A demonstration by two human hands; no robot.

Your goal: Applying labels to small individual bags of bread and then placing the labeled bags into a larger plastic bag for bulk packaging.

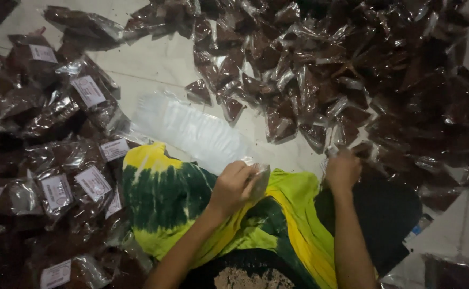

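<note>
Left hand (233, 184) pinches a small clear bag (258, 179) upright over the lap; right hand (342, 170), curled shut, touches the pile (352, 69)'s near edge. Labelled packs (58, 160) crowd left, bare floor (154, 64) between; flat bags (191, 128) run diagonally.

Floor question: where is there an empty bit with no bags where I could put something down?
Bare tile floor shows between the labelled bags on the left and the heap of small brown packets upper right. The stack of clear empty bags takes up part of that gap. A little tile shows at the far right edge. Near the left hand and right hand it is crowded.
</note>
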